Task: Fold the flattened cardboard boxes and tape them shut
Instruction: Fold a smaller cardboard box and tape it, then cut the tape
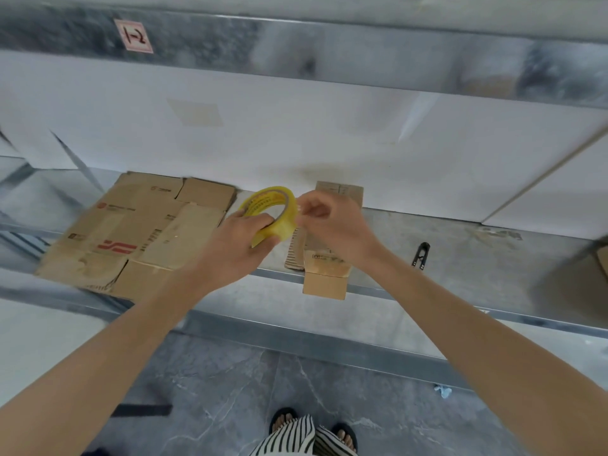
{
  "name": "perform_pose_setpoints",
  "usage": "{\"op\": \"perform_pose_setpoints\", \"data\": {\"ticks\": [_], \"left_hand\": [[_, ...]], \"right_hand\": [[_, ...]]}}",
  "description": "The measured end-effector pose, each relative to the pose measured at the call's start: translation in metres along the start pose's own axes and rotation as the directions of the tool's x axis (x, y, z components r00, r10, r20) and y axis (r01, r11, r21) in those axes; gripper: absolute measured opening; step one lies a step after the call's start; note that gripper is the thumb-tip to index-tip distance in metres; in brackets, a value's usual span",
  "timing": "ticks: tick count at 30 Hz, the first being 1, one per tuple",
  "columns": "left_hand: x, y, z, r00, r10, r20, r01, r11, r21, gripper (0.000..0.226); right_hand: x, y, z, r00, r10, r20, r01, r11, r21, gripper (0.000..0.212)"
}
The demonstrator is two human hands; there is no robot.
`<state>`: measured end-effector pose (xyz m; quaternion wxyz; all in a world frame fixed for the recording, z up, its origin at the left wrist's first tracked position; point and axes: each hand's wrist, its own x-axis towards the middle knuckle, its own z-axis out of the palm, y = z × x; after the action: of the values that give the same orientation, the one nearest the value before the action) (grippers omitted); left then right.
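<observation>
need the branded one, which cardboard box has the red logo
The large flattened cardboard box on the left; the small cardboard box under the right hand shows no red print.

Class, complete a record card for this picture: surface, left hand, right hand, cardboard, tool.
surface: metal shelf
left hand: grips yellow tape roll
right hand: fingers pinch at the roll's rim
flattened cardboard boxes: stacked on shelf, left of hands
small cardboard box: below the hands, overhanging shelf's front edge
tool: black snips on shelf, right
</observation>
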<state>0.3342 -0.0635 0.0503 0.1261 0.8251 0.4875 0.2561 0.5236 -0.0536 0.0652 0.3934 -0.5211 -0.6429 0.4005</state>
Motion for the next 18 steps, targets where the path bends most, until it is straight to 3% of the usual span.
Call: {"op": "perform_pose_setpoints", "data": {"ticks": [2,7,14,18], "left_hand": [[0.001,0.005,-0.002,1.0,-0.007,0.02,0.007,1.0,0.004,0.02],[0.0,0.015,-0.008,0.998,-0.041,0.057,0.043,0.998,-0.038,0.014],[0.009,0.025,-0.023,0.988,-0.136,0.074,0.122,0.978,0.171,0.019],[0.011,0.035,-0.024,0.984,-0.149,0.096,0.136,0.982,0.13,0.017]], "right_hand": [[-0.001,-0.002,0.0,1.0,-0.006,-0.025,0.006,1.0,0.009,0.012],[0.002,-0.005,-0.013,0.998,0.02,-0.058,-0.017,0.999,0.035,0.021],[-0.004,-0.008,-0.025,0.997,0.078,-0.024,-0.075,0.992,0.102,0.021],[-0.008,-0.008,-0.034,0.994,0.105,0.014,-0.106,0.986,0.128,0.02]]}}
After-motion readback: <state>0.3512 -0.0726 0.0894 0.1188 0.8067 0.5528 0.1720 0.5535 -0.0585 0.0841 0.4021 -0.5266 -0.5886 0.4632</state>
